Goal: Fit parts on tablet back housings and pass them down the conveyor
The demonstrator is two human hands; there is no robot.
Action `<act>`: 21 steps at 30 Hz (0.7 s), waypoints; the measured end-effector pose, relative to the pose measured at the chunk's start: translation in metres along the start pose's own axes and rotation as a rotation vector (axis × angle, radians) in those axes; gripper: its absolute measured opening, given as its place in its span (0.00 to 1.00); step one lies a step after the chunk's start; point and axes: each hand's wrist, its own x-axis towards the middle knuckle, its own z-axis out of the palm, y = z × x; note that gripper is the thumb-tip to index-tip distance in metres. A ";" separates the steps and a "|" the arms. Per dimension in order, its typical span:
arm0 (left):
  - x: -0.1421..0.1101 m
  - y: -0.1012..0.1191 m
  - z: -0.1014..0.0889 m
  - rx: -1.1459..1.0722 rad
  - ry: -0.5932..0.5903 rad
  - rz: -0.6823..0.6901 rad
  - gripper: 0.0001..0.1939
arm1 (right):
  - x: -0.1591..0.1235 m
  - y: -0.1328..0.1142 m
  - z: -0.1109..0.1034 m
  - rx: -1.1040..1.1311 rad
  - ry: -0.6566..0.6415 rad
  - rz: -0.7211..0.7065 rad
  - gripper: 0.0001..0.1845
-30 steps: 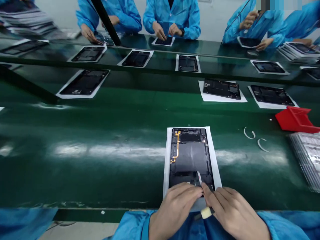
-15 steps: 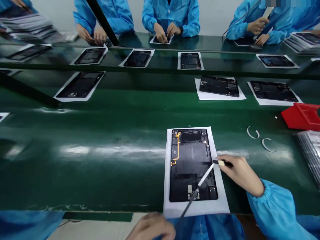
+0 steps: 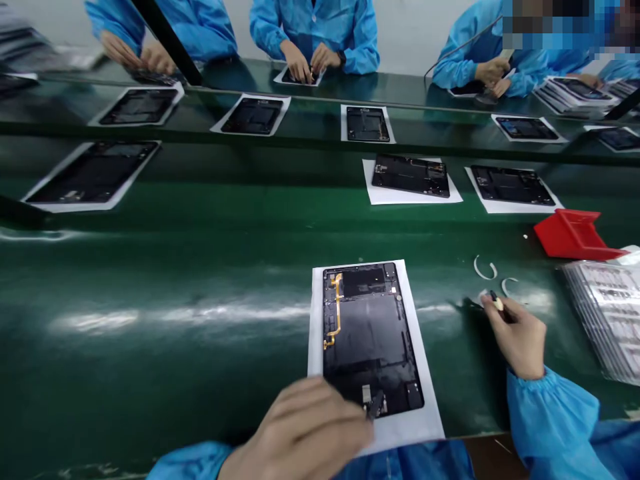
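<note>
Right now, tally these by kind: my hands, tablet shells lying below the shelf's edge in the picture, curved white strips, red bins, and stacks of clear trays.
Hands (left hand, right hand): 2
Tablet shells: 4
Curved white strips: 2
Red bin: 1
Stack of clear trays: 1
Total: 10

Left hand [image 3: 305, 427] palm-down — right hand [image 3: 521, 337] in pinch grip

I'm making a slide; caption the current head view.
Left hand at an opened device on white paper, right hand pinching a small black-and-cream piece near curled white strips.
</note>
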 end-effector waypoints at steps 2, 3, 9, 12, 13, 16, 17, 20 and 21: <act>0.028 -0.017 -0.011 0.057 0.045 0.032 0.12 | -0.001 0.011 -0.002 0.020 0.058 0.008 0.24; 0.040 -0.027 -0.014 0.054 0.072 -0.002 0.08 | -0.001 0.013 -0.003 0.034 0.096 -0.002 0.23; 0.082 -0.096 -0.003 0.049 0.052 -0.173 0.04 | -0.024 -0.043 -0.003 0.102 0.058 -0.299 0.14; 0.086 -0.114 0.002 0.092 0.011 -0.231 0.02 | -0.048 -0.082 0.011 0.234 -0.318 -0.562 0.13; 0.086 -0.117 0.003 0.100 0.005 -0.245 0.02 | -0.055 -0.091 0.016 0.239 -0.395 -0.626 0.15; 0.084 -0.119 0.005 0.119 -0.003 -0.258 0.02 | -0.068 -0.103 0.029 0.202 -0.484 -0.769 0.20; 0.083 -0.120 0.005 0.130 0.000 -0.260 0.03 | -0.069 -0.103 0.031 0.189 -0.491 -0.801 0.21; 0.082 -0.120 0.008 0.175 0.011 -0.271 0.03 | -0.068 -0.100 0.033 0.171 -0.499 -0.855 0.22; 0.082 -0.121 0.009 0.185 0.010 -0.275 0.03 | -0.068 -0.099 0.033 0.171 -0.501 -0.863 0.22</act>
